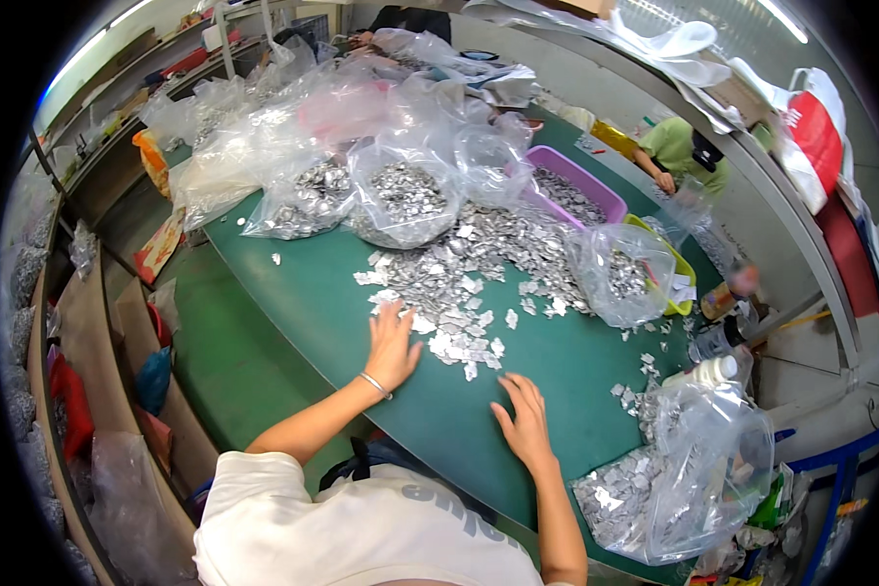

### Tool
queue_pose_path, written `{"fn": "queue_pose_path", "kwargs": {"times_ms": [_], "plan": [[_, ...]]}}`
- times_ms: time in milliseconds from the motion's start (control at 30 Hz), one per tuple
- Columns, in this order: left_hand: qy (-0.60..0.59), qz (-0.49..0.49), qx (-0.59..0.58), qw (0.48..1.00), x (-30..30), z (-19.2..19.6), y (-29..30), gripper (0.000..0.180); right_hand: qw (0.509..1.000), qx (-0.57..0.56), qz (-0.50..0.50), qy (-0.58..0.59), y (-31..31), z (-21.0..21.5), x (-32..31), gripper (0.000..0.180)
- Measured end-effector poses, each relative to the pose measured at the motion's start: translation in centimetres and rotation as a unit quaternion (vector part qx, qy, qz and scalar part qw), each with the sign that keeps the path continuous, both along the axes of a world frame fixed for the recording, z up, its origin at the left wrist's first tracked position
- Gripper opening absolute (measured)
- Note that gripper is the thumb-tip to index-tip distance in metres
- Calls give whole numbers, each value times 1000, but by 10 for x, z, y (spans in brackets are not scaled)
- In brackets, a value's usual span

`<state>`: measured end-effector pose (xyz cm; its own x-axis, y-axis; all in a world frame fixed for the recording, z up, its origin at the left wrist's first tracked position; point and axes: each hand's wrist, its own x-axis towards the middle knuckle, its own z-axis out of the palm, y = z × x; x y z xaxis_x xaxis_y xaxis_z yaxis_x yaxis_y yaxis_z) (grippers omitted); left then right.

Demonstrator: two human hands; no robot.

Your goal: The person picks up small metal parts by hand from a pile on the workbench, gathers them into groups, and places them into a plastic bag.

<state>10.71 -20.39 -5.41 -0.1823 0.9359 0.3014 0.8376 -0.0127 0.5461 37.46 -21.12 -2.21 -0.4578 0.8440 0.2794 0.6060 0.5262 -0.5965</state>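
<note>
A big heap of small flat silver pieces is spread over the green table. My left hand lies flat on the table with fingers spread, its fingertips touching the near edge of the heap; a thin bracelet is on that wrist. My right hand rests palm down on bare green surface, fingers apart, just below the loose pieces, holding nothing.
Clear plastic bags of silver pieces crowd the far side. A purple tray and a yellow-green tray sit at the right. Another bag of pieces lies at the near right. A person in green works behind.
</note>
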Motion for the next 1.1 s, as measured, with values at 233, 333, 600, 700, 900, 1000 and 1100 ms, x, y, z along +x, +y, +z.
{"fn": "queue_pose_path", "kwargs": {"times_ms": [233,333,600,700,900,1000,1100], "plan": [[53,-50,-72,995,2,-31,-13,59,995,48,30,-83,71,-32,-94,52],[9,-118,-65,991,27,-23,-25,57,989,49,41,-133,69,-49,-95,52],[-242,-311,-107,913,39,2,-25,53,993,-1,-3,-114,36,-29,-27,38],[-123,-190,-41,973,22,5,-10,51,996,-26,-56,-57,37,-15,-15,39],[-4,-201,-86,976,14,-2,-11,46,998,-16,-5,-65,55,-13,-70,44],[-49,-278,-75,956,1,-8,-14,40,989,20,-2,-144,52,-31,-76,44],[-141,-314,-66,937,-10,-4,-16,35,983,63,-62,-160,49,-34,-57,33]]}}
